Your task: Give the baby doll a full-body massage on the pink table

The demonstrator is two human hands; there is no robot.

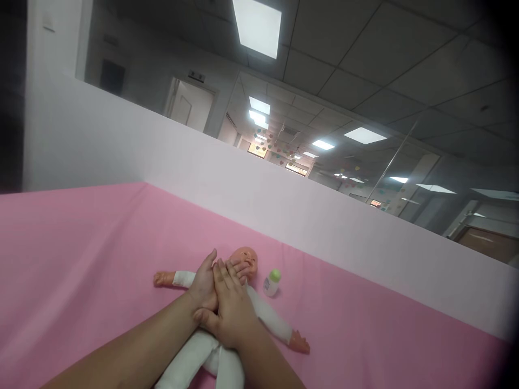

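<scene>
A baby doll (271,314) lies on its back, with a white cloth body and limbs and a plastic head and hands. Above its torso, my left hand (206,285) is turned palm up, its fingers stretched toward the doll's head (245,256). My right hand (233,308) rests flat across the left palm, fingers extended and close together, its thumb over the left wrist. Between them no object shows, though the contact area is covered. Both hands hide the doll's chest and part of its face. A small white bottle with a green cap (272,283) stands beside the doll's head.
A pink sheet (97,259) covers the surface under the doll, with some folds at left. Behind it runs a low white wall (227,183) topped by a glass or mirror panel (316,124) showing ceiling lights and a doorway.
</scene>
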